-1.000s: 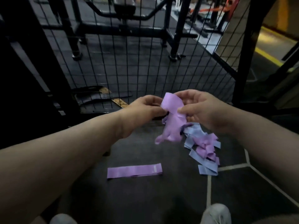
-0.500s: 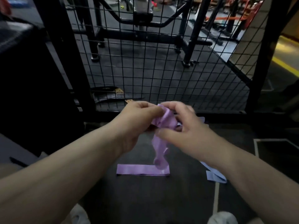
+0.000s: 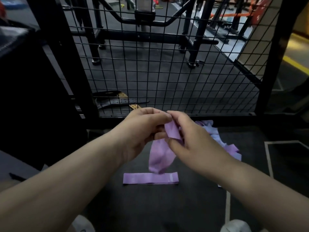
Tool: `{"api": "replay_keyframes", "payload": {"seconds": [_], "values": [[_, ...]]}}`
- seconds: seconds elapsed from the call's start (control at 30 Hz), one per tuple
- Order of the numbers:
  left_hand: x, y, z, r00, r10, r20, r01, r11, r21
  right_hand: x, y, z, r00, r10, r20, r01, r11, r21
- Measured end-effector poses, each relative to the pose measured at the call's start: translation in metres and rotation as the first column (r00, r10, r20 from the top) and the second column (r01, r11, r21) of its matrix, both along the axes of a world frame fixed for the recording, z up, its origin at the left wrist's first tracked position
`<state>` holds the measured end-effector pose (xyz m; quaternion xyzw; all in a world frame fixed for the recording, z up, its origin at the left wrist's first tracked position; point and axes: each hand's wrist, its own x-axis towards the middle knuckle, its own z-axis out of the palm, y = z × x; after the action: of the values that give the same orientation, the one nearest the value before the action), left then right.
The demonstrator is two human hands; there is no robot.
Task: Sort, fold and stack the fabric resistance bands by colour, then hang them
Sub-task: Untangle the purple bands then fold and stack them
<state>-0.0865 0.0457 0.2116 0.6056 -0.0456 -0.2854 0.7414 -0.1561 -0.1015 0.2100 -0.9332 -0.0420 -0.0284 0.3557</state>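
wire mesh panel [image 3: 167, 72] ahead, open floor [image 3: 117, 201] below

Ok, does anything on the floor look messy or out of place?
Only the heap of bands by the mesh panel: purple and pale blue ones lie tangled, unsorted. The purple band on the floor lies flat and straight.

Two purple bands: held band [image 3: 160, 156], floor band [image 3: 147, 178]; one pile [image 3: 214, 135].

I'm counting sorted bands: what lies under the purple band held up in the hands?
One flat purple band lies on the floor below the held band's hanging end. That end covers part of its top edge; whether they touch cannot be told.
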Motion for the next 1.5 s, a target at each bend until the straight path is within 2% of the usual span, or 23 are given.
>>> {"api": "replay_keyframes", "payload": {"seconds": [0.1, 0.17, 0.23, 0.3, 0.33, 0.4, 0.5, 0.57, 0.63, 0.7, 0.83, 0.93, 1.03, 1.13, 1.3, 1.5], "values": [[0.004, 0.003, -0.001, 0.996, -0.001, 0.091, 0.001, 1.0, 0.0, 0.003, -0.006, 0.004, 0.996, -0.088, 0.024, 0.085, 0.988, 0.128], [0.007, 0.005, -0.004, 0.997, 0.019, 0.078, -0.015, 0.999, -0.05, 0.007, -0.007, 0.011, 0.984, -0.176, -0.015, 0.173, 0.941, 0.291], [0.008, 0.007, -0.009, 1.0, -0.019, 0.004, 0.02, 0.994, -0.109, 0.011, -0.008, 0.019, 0.977, -0.171, -0.129, 0.214, 0.768, 0.604], [0.004, 0.009, -0.013, 0.989, -0.141, 0.045, 0.143, 0.989, -0.046, 0.017, -0.013, 0.028, 0.969, -0.158, -0.19, 0.245, 0.531, 0.811], [0.001, 0.01, -0.015, 0.977, -0.2, 0.076, 0.199, 0.98, 0.024, 0.02, -0.018, 0.033, 0.963, -0.173, -0.209, 0.266, 0.447, 0.854], [-0.002, 0.011, -0.02, 0.956, -0.274, 0.106, 0.257, 0.955, 0.149, 0.026, -0.028, 0.042, 0.956, -0.197, -0.216, 0.275, 0.358, 0.892], [-0.004, 0.015, -0.025, 0.949, -0.284, 0.137, 0.244, 0.936, 0.254, 0.03, -0.045, 0.05, 0.941, -0.277, -0.193, 0.271, 0.278, 0.922], [-0.003, 0.018, -0.026, 0.953, -0.282, 0.115, 0.239, 0.927, 0.29, 0.031, -0.057, 0.053, 0.925, -0.336, -0.179, 0.273, 0.257, 0.927], [-0.001, 0.02, -0.028, 0.961, -0.26, 0.089, 0.217, 0.917, 0.336, 0.03, -0.066, 0.056, 0.908, -0.389, -0.157, 0.291, 0.312, 0.904], [0.0, 0.022, -0.028, 0.966, -0.234, 0.113, 0.17, 0.897, 0.409, 0.026, -0.071, 0.056, 0.889, -0.447, -0.098, 0.323, 0.46, 0.828], [0.003, 0.02, -0.03, 0.992, -0.093, 0.09, 0.052, 0.921, 0.386, 0.017, -0.067, 0.052, 0.894, -0.434, 0.11, 0.327, 0.8, 0.503], [0.004, 0.017, -0.031, 0.997, -0.031, 0.07, 0.001, 0.92, 0.391, 0.012, -0.064, 0.044, 0.908, -0.332, 0.255, 0.27, 0.93, 0.25], [0.002, 0.012, -0.033, 0.999, 0.034, 0.033, -0.043, 0.941, 0.336, 0.01, -0.061, 0.039, 0.919, -0.262, 0.295, 0.233, 0.964, 0.13], [0.002, 0.01, -0.03, 0.997, 0.072, 0.017, -0.074, 0.985, 0.158, 0.013, -0.064, 0.039, 0.915, -0.282, 0.287, 0.27, 0.959, 0.081], [0.002, 0.012, -0.022, 0.994, 0.02, 0.104, -0.019, 1.0, -0.014, 0.016, -0.067, 0.031, 0.96, -0.261, 0.103, 0.257, 0.965, 0.054], [-0.001, 0.009, -0.016, 0.986, -0.15, 0.07, 0.162, 0.962, -0.221, 0.017, -0.052, 0.022, 0.977, -0.204, 0.061, 0.203, 0.979, 0.018]]}}
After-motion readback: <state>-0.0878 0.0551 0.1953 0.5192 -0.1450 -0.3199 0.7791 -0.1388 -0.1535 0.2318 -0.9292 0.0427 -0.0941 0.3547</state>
